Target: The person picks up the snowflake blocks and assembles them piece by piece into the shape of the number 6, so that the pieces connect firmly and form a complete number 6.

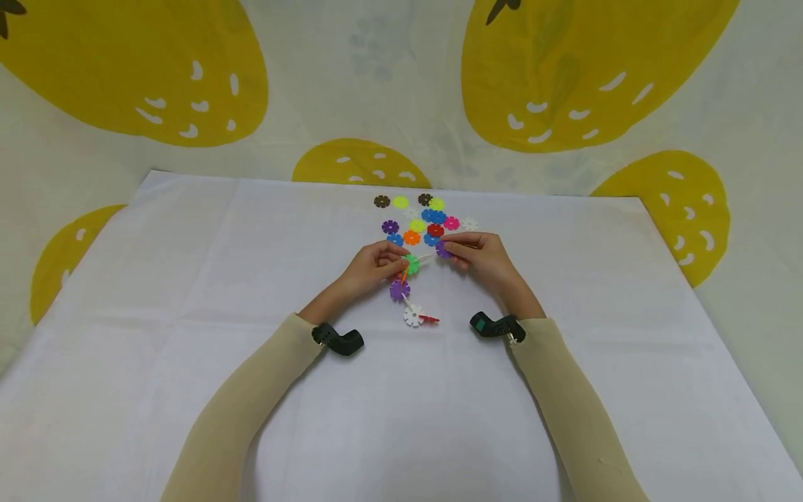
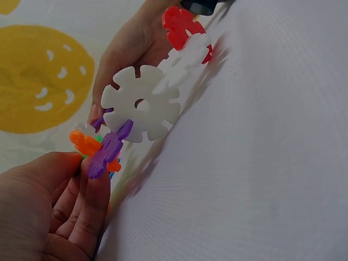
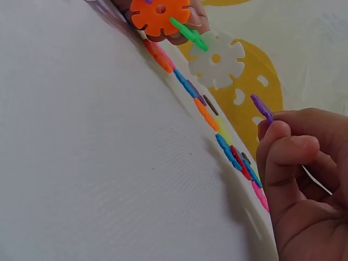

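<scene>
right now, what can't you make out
Left wrist: most of the green disc, behind the orange disc and left hand.
Right wrist: orange disc's top, cut by upper edge.
Right wrist: lower end of held purple disc, behind right hand.
Head: brown discs' notches, too small to count.

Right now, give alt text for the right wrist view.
The right hand pinches a purple notched plastic disc, apart from linked white, green and orange discs in the left hand; loose colourful discs lie on white cloth.
</scene>
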A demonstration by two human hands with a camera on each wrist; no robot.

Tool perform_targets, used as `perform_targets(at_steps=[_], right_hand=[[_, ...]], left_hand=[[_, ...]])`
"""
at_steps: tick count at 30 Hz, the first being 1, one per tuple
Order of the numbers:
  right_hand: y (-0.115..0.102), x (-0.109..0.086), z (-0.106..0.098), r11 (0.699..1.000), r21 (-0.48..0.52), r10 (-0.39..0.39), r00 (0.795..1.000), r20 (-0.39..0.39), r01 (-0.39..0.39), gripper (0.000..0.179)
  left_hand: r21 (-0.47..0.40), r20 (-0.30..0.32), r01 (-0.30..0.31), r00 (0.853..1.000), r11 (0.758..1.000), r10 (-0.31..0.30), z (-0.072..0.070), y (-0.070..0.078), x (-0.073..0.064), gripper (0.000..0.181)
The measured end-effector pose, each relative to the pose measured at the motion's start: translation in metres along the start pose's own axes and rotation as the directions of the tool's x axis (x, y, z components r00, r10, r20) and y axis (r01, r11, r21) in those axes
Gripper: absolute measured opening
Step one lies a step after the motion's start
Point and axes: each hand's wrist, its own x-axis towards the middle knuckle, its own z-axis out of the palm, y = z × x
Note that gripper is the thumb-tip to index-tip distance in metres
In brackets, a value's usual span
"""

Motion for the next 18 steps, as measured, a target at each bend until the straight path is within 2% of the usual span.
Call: perform_targets(at_steps=[7,10,18], right_hand=[[0.001,-0.002,0.006,0.999,-0.041,-0.029,0.996,0.086,0.032,0.032],[0.001,-0.002,0.011,0.999,-0.037,-0.034,0.995,0.092,0.037,0.031],[0.003,0.001,0.014,0.998,-0.061,0.028,0.996,0.08,-0.023,0.031]], left_hand=[[0.001,0.005,0.0,1.0,1.0,0.0,0.0,0.001,-0.001,0.028],[0.007,0.005,-0.002,1.0,1.0,0.002,0.0,0.001,-0.002,0.027],[0.051,-0.014,-0.016,1.0,0.999,0.017,0.0,-0.002,0.001,0.026]])
